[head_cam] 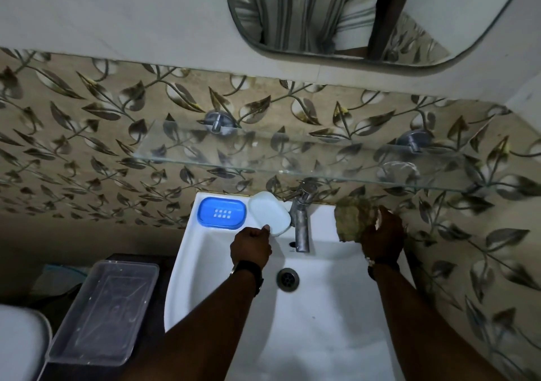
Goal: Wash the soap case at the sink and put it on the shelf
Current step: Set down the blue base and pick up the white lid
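Meanwhile left hand (pixel 251 247) pinches pale lid (pixel 269 217); right hand (pixel 382 238) grips scrubber (pixel 349 219).

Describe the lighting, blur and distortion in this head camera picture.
Head view: dim, bluish light, darkest at lower left around the clear plastic container; wide-angle bending curves the glass shelf and tile band; right hand and its scrubber are motion-smeared; the white soap case lid stays fairly sharp.

Blue soap case base (pixel 221 213) flat on sink ledge (pixel 195 228), pale lid (pixel 269 213) tilted beside it.
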